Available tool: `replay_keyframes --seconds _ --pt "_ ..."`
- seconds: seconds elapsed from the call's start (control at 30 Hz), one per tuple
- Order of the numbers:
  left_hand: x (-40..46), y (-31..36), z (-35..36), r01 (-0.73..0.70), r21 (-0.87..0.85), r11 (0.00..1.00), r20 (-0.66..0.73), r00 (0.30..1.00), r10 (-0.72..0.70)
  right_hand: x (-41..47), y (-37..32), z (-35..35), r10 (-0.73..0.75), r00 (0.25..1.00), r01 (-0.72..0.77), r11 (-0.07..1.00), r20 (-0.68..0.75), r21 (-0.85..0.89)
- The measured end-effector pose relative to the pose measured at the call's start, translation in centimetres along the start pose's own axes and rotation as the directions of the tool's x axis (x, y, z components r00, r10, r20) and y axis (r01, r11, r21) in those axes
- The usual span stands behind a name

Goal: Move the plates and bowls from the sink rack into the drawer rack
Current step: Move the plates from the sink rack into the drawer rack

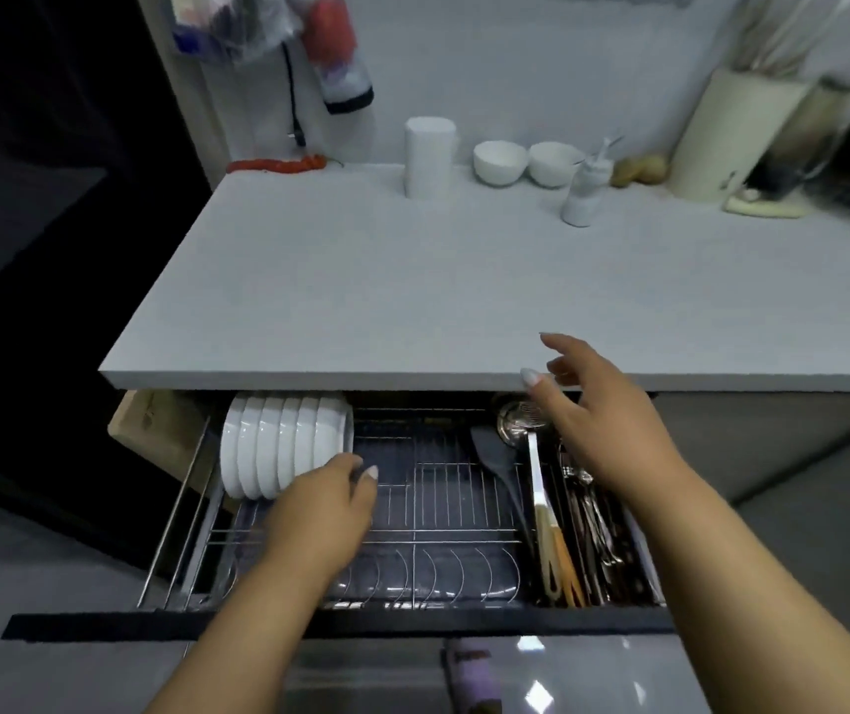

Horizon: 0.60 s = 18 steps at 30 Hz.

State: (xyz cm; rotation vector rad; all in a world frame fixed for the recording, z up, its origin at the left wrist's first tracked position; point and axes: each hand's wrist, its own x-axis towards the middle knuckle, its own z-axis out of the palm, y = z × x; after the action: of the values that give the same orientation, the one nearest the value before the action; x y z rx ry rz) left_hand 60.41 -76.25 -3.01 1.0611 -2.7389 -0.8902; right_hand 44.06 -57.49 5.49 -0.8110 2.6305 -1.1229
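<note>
The pulled-out drawer holds a wire drawer rack (438,487). Several white bowls (278,445) stand on edge in a row at its back left. My left hand (325,507) rests low in the rack just in front of and to the right of that row, fingers near the last bowl, holding nothing that I can see. My right hand (598,420) hovers open, fingers spread, at the counter's front edge above the right side of the drawer. Two more white bowls (526,163) sit at the back of the counter. The sink rack is out of view.
The drawer's right compartment holds a black spatula (497,471), a steel ladle (526,435) and loose cutlery (593,523). On the white counter (412,280) stand a white canister (429,157), a squeeze bottle (585,190) and a utensil holder (732,131). The dark drawer front (309,626) runs below.
</note>
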Motion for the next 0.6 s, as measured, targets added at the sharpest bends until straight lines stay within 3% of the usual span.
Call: replay_keyframes --seconds 0.27,0.6 --pt "-0.1 10.3 2.7 -0.238 0.060 0.969 0.045 0.971 0.236 -4.8 6.0 -9.3 0.140 0.966 -0.151 0.988 -0.218 -0.034" --pt "-0.8 25.9 9.3 -0.501 0.128 0.856 0.145 0.863 0.484 -8.9 15.5 -21.6 0.254 0.885 -0.314 0.944 -0.390 -0.098"
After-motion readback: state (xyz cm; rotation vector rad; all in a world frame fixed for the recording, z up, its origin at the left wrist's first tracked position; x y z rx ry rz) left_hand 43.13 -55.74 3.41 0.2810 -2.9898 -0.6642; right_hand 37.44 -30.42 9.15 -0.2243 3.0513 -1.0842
